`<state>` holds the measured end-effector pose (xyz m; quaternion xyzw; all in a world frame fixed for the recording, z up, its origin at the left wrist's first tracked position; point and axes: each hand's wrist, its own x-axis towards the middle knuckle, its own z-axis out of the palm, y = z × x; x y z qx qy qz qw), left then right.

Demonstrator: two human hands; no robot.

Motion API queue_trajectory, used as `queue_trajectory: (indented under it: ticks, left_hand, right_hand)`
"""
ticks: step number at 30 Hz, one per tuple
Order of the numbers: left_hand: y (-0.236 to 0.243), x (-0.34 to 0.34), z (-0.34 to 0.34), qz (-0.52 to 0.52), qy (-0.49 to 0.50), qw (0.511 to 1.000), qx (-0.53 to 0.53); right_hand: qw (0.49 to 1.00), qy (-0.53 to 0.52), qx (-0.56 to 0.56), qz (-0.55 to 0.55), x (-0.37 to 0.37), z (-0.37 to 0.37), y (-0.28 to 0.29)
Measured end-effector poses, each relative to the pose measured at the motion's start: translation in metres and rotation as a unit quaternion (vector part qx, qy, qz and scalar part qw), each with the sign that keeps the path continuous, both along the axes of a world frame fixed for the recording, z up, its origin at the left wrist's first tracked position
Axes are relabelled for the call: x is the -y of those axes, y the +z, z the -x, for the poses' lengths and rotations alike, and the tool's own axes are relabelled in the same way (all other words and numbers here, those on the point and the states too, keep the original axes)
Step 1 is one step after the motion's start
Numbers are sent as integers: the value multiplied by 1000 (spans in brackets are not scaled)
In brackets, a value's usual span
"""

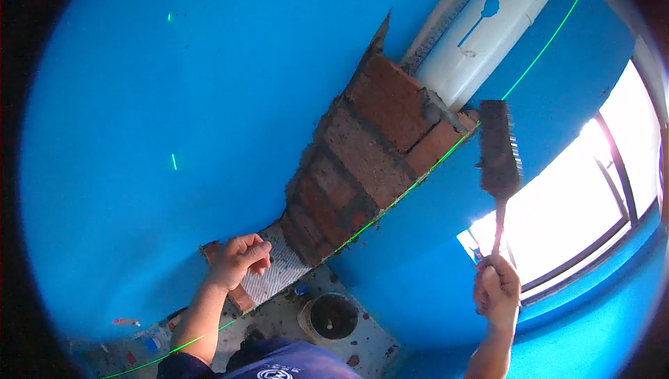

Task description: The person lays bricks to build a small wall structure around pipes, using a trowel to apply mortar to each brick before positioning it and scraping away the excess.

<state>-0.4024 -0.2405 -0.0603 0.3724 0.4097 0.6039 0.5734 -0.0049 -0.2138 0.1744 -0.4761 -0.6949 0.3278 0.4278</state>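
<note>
My right hand grips the thin handle of a bricklayer's trowel held upright. Its broad, dark, roughly rectangular blade looks crusted, and its right edge is jagged. Left of the blade, a narrow red brick column with grey mortar joints rises against the blue wall, around the lower end of a white pipe. My left hand is curled into a loose fist beside a white ribbed panel at the column's lower part; no object shows in it. Whether that hand touches the panel I cannot tell.
Bright blue walls meet behind the column. A green laser line runs along the column's right edge. On the littered floor stands a bucket with dark contents. A bright window is at the right.
</note>
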Motion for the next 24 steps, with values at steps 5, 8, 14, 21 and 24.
queue_trajectory:
  ticks: [5, 8, 14, 21, 24]
  left_hand:
    - [1, 9, 1, 3, -35, 999, 0]
    - [-3, 14, 3, 12, -36, 999, 19]
    - [-20, 13, -2, 21, -47, 999, 14]
    - [-24, 15, 1, 40, -52, 997, 32]
    - [-32, 17, 2, 31, -53, 997, 38]
  right_hand:
    - [988, -39, 123, -82, -14, 26, 5]
    - [928, -117, 287, -207, -19, 40, 5]
    - [837, -154, 398, -342, -29, 60, -15]
    - [829, -182, 448, -281, -22, 51, -66]
    - [842, -170, 456, -232, -16, 49, -88]
